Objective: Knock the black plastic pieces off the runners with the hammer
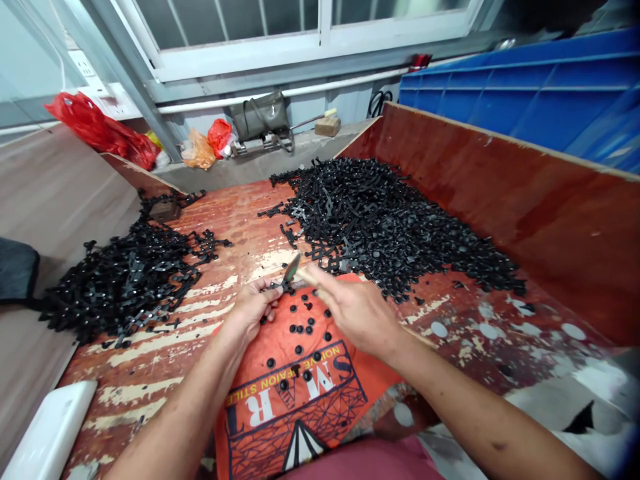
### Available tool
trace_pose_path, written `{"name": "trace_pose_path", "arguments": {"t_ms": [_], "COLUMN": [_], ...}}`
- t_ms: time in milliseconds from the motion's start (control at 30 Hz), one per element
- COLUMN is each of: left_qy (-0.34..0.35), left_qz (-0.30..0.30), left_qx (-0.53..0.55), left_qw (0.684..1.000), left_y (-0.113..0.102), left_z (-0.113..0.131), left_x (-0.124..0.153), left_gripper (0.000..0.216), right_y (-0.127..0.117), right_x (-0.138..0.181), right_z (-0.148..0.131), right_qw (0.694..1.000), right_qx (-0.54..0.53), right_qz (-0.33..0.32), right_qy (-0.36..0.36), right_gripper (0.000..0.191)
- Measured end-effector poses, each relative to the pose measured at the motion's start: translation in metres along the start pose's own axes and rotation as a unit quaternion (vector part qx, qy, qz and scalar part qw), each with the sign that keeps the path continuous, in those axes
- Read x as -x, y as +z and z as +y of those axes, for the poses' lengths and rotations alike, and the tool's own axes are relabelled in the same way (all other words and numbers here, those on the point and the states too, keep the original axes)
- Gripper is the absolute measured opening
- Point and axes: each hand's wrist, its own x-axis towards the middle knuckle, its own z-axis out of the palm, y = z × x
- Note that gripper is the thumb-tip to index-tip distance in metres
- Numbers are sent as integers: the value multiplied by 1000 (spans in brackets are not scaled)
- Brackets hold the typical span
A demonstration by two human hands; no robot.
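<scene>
My right hand (357, 310) is closed round the pale wooden handle of a small knife (293, 267), its blade pointing up and away from me. Close to the blade, my left hand (255, 305) pinches a small black plastic piece (283, 287); its exact shape is partly hidden by the fingers. Beneath both hands spreads an orange printed cloth (295, 417) over my lap and the table edge. Several small round black parts (300, 329) lie scattered on the cloth.
A large heap of black plastic parts (380, 220) covers the back right of the worn red board (240, 207). Another black heap (135, 280) lies left. A brown wooden side wall (480, 213) and a blue crate (520, 93) bound the right; a white object (60, 433) sits front left.
</scene>
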Motion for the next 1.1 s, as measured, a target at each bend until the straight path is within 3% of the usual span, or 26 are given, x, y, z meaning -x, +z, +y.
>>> {"name": "trace_pose_path", "arguments": {"t_ms": [100, 267, 367, 567, 767, 967, 1100], "left_qy": [1, 2, -1, -2, 16, 34, 50], "left_qz": [2, 6, -5, 5, 94, 143, 181], "left_qx": [-4, 3, 28, 88, 123, 142, 158], "left_qw": [1000, 1000, 1000, 996, 988, 979, 969], "left_y": [0, 1, -3, -23, -53, -87, -94], "left_z": [-2, -4, 2, 19, 11, -8, -11], "left_x": [0, 0, 4, 32, 81, 111, 115], "left_gripper": [26, 28, 31, 38, 42, 41, 42], "right_y": [0, -16, -20, -1, 19, 26, 34], "right_x": [-2, -4, -2, -25, -63, -47, -33], "right_z": [-2, 2, 6, -2, -28, -58, -79], "right_qw": [998, 998, 994, 999, 998, 994, 989], "right_qx": [40, -39, -86, -16, 17, 29, 30], "right_qz": [-40, 48, 62, -13, -64, -97, -128], "right_qy": [6, 12, 24, 33, 2, -34, -61], "right_gripper": [49, 51, 49, 22, 16, 19, 13]}}
